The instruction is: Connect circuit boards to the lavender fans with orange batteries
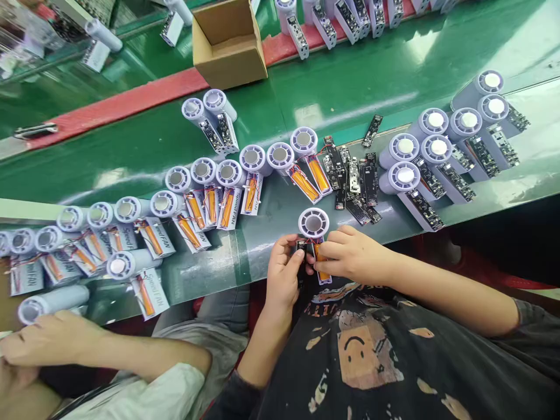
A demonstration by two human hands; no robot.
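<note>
In front of my chest is a lavender handheld fan (pixel 314 223) with its round grille facing up. Its open handle shows an orange battery (pixel 324 275) and thin red wires. My left hand (pixel 283 273) pinches a small black circuit board (pixel 301 247) beside the handle. My right hand (pixel 356 256) is closed on the fan at its handle, with fingertips over the battery and wires. What the tips pinch exactly is partly hidden. Just beyond lies a pile of loose black circuit boards (pixel 359 182).
Rows of fans with orange batteries (pixel 228 207) stretch left along the green bench (pixel 262 248). Fans with boards fitted (pixel 437 151) stand at right. An open cardboard box (pixel 230 67) sits at the back by a red strip (pixel 131 102). A co-worker's arm (pixel 87 344) is at left.
</note>
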